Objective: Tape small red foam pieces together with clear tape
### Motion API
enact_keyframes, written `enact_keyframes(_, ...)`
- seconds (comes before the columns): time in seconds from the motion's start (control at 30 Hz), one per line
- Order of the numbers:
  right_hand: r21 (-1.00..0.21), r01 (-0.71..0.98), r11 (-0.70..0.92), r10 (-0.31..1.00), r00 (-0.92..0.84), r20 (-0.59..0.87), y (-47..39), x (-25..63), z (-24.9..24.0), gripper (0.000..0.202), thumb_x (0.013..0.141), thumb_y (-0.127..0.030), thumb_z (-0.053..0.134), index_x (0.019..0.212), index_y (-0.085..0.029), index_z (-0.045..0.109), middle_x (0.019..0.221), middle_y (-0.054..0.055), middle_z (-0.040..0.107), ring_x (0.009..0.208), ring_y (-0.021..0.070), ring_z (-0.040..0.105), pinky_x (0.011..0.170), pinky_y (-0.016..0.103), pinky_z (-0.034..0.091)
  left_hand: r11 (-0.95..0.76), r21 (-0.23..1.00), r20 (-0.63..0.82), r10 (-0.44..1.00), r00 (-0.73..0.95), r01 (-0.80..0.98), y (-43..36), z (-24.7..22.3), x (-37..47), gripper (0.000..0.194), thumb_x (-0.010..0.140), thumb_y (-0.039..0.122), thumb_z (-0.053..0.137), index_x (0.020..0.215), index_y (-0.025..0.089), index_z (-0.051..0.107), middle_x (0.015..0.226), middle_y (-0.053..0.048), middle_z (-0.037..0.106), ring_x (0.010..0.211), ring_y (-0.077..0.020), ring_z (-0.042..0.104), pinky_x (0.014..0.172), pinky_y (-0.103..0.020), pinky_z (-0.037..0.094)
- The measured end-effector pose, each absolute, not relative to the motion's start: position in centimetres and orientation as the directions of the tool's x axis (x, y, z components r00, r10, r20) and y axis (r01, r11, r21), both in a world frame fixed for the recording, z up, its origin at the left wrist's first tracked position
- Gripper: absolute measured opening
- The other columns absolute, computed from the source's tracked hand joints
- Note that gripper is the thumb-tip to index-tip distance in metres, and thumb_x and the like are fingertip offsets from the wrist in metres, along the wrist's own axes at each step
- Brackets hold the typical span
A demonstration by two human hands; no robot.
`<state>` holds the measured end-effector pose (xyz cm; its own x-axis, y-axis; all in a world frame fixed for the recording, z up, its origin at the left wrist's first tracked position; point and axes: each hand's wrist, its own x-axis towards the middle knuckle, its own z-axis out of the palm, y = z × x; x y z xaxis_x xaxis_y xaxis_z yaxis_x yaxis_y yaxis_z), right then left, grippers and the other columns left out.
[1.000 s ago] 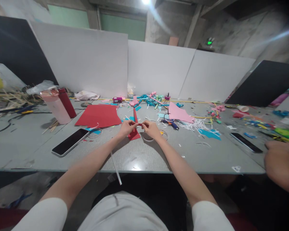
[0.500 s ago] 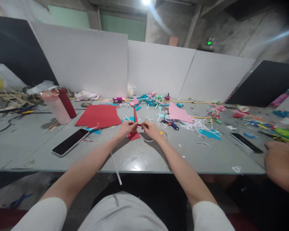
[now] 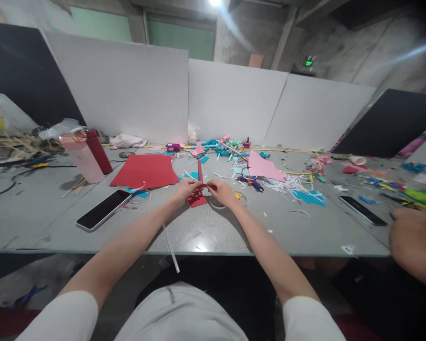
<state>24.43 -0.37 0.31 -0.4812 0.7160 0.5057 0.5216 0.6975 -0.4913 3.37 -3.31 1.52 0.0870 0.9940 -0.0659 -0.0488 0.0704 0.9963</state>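
Close together over the table, my left hand [image 3: 187,190] and my right hand [image 3: 219,190] pinch a narrow red paper strip [image 3: 204,185] between their fingertips. Another red strip [image 3: 199,169] stretches away just beyond my left fingers. Below the hands a small red paper piece [image 3: 198,201] lies on the tabletop, partly covered by my fingers. A roll of tape [image 3: 217,204] sits under my right hand, which hides part of it. To the left is a large red paper sheet [image 3: 145,171].
A phone [image 3: 104,210] and a pink bottle [image 3: 83,158] stand to the left. On the right are a glue gun [image 3: 252,183], a pink sheet [image 3: 264,166], white paper shreds [image 3: 291,187] and another phone [image 3: 362,210]. A co-worker's arm [image 3: 413,239] is at the far right.
My fingers have shifted slightly on the red strip, and the left fingers have moved a little over the red paper. Everything else looks the same.
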Motion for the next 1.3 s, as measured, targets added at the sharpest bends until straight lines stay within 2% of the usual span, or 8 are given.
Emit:
enact_keyframes(0.17,-0.476,0.512,0.715,0.698,-0.493,0.519,-0.3,24.6,0.4,0.018,0.103,-0.022,0.063,0.11,-0.024,0.08,0.095,0.004,0.081,0.081,0.0186,0.07,0.08,0.029,0.049,0.114,0.991,-0.106,0.987,0.118,-0.069,-3.1,1.2,3.3,0.033,0.086,0.045,0.085,0.088,0.014,0.076,0.079,-0.012,0.077,0.061,-0.0148,0.069,0.057,-0.026,0.056)
enact_keyframes(0.4,-0.482,0.495,0.723,0.69,-0.505,0.518,-0.3,24.7,0.4,0.018,0.103,-0.022,0.063,0.108,-0.024,0.08,0.094,0.004,0.081,0.082,0.0189,0.07,0.081,0.03,0.05,0.08,0.995,-0.073,0.991,0.113,-0.058,-2.8,0.8,3.1,0.038,0.082,0.049,0.089,0.088,0.013,0.079,0.089,-0.013,0.08,0.062,-0.0124,0.068,0.058,-0.024,0.053)
enact_keyframes(0.67,-0.435,0.514,0.739,0.672,-0.516,0.532,-0.2,24.5,-0.1,0.017,0.103,-0.021,0.063,0.107,-0.024,0.079,0.093,0.004,0.08,0.08,0.0193,0.07,0.078,0.029,0.048,0.089,0.994,-0.081,0.99,0.116,-0.065,-2.2,0.3,2.9,0.039,0.077,0.049,0.094,0.087,0.013,0.08,0.09,-0.014,0.08,0.062,-0.0118,0.066,0.059,-0.025,0.053)
enact_keyframes(0.97,-0.435,0.501,0.749,0.661,-0.518,0.543,-0.2,24.6,-0.1,0.016,0.103,-0.021,0.064,0.106,-0.023,0.079,0.092,0.004,0.08,0.079,0.0184,0.069,0.077,0.029,0.047,0.071,0.995,-0.063,0.99,0.122,-0.065,-2.4,0.1,3.0,0.041,0.077,0.051,0.094,0.089,0.013,0.082,0.091,-0.015,0.081,0.063,-0.0122,0.066,0.062,-0.026,0.052)
enact_keyframes(1.3,-0.467,0.47,0.749,0.663,-0.532,0.527,-0.2,24.4,-0.4,0.017,0.103,-0.018,0.063,0.108,-0.022,0.079,0.096,0.004,0.081,0.082,0.0178,0.07,0.079,0.028,0.047,0.032,0.998,-0.026,0.992,0.126,-0.046,-2.5,0.0,3.0,0.055,0.066,0.06,0.098,0.09,0.013,0.084,0.09,-0.015,0.081,0.063,-0.0117,0.062,0.06,-0.025,0.049)
